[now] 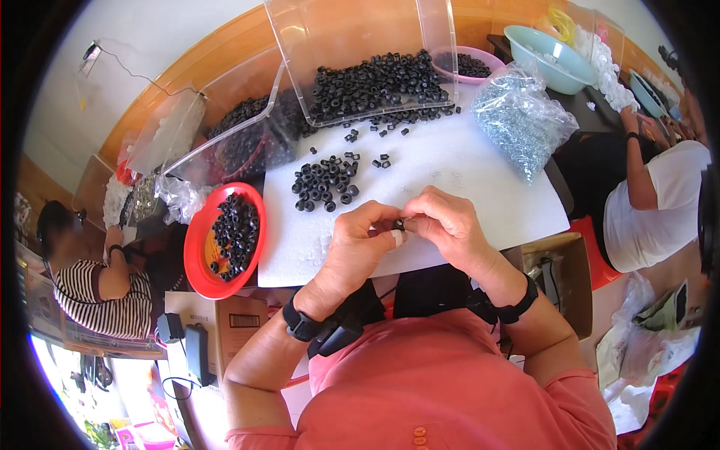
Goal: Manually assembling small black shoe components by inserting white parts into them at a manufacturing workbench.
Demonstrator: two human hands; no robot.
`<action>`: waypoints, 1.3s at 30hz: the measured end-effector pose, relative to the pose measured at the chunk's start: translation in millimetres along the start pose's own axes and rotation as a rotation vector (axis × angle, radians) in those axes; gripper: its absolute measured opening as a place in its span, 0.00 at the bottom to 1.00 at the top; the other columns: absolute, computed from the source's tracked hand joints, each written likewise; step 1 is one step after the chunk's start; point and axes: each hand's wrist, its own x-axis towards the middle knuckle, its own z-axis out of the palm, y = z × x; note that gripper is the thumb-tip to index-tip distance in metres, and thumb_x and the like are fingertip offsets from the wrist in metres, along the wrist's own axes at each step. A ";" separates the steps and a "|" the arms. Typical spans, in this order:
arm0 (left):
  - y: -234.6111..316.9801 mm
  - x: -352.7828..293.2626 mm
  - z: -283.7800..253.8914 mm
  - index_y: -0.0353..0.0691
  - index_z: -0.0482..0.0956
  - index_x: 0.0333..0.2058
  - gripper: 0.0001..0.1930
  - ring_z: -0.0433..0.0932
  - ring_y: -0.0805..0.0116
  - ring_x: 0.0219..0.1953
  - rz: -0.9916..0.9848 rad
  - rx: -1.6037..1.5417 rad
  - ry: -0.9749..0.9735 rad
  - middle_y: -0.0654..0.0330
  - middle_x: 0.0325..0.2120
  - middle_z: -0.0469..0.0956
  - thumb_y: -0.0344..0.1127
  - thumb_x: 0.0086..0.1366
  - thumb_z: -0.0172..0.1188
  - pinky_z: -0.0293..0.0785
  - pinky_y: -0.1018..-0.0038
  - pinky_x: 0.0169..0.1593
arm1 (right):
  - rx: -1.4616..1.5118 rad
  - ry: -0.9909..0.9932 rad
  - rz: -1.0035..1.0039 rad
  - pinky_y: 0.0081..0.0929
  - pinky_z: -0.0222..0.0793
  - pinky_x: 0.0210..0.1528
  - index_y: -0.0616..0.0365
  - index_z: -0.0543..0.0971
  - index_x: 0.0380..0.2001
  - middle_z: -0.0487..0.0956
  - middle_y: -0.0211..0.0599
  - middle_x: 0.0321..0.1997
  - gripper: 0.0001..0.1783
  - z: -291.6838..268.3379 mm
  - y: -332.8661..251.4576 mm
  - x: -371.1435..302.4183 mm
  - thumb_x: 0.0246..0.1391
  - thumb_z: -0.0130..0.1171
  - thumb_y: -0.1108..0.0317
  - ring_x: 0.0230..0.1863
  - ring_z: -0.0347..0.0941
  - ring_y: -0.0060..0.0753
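Over the near edge of the white-covered table, my left hand [358, 244] and my right hand [448, 223] meet fingertip to fingertip. Between them they pinch a small black knob-like part [398, 224], mostly hidden by the fingers. A white wrap covers a fingertip of my left hand. Beyond my hands lies a loose pile of small black knobs [324, 180], with a few strays farther back. To the left, a red plate [196, 259] holds more black parts.
A clear bin [375, 30] lies tipped at the back, black knobs spilling out; another clear bin [225, 150] stands left. A bag of small silvery pieces [517, 116] sits right, near a pale blue basin [551, 64]. People work at both sides. An open cardboard box [574, 285] stands below right.
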 end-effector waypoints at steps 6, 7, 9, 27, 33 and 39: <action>-0.2 -7.5 -7.1 0.34 0.80 0.45 0.13 0.69 0.81 0.27 -0.171 -0.206 -0.068 0.64 0.32 0.79 0.24 0.60 0.60 0.68 0.81 0.30 | -0.058 -0.026 -0.084 0.27 0.67 0.29 0.59 0.77 0.33 0.74 0.36 0.26 0.10 -3.2 -2.9 1.1 0.47 0.63 0.82 0.27 0.73 0.35; -1.2 -8.4 -6.6 0.34 0.80 0.45 0.13 0.68 0.81 0.26 -0.158 -0.229 -0.065 0.64 0.32 0.79 0.24 0.61 0.59 0.67 0.82 0.29 | -0.057 -0.017 -0.123 0.24 0.66 0.27 0.61 0.77 0.34 0.73 0.35 0.26 0.10 -3.7 -3.0 1.3 0.47 0.64 0.82 0.25 0.72 0.29; -2.3 -8.6 -6.0 0.33 0.80 0.46 0.13 0.68 0.82 0.26 -0.145 -0.255 -0.062 0.64 0.32 0.78 0.24 0.62 0.59 0.66 0.82 0.29 | -0.067 -0.018 -0.133 0.24 0.65 0.27 0.61 0.77 0.33 0.73 0.35 0.25 0.10 -4.0 -2.6 1.3 0.47 0.64 0.82 0.25 0.71 0.30; -0.4 -10.0 0.6 0.25 0.78 0.44 0.10 0.73 0.74 0.26 -0.221 -0.458 0.054 0.56 0.32 0.79 0.21 0.64 0.57 0.70 0.79 0.28 | -0.300 -0.007 -0.263 0.33 0.66 0.28 0.61 0.79 0.38 0.74 0.39 0.25 0.12 5.6 -17.6 -8.0 0.46 0.62 0.78 0.26 0.71 0.41; -4.3 -18.5 -19.4 0.31 0.82 0.42 0.09 0.71 0.77 0.24 -0.123 -0.335 0.131 0.60 0.31 0.79 0.23 0.63 0.59 0.68 0.81 0.27 | -0.527 -0.131 -0.057 0.38 0.68 0.33 0.58 0.78 0.32 0.76 0.39 0.29 0.06 -21.3 -29.3 41.0 0.47 0.60 0.76 0.31 0.74 0.45; -18.1 -21.3 -30.8 0.32 0.82 0.41 0.09 0.71 0.79 0.24 -0.151 -0.386 0.108 0.63 0.31 0.79 0.23 0.62 0.60 0.67 0.83 0.29 | -0.769 -0.259 -0.119 0.42 0.70 0.36 0.57 0.79 0.30 0.78 0.39 0.32 0.03 3.6 16.4 111.7 0.49 0.60 0.74 0.35 0.77 0.48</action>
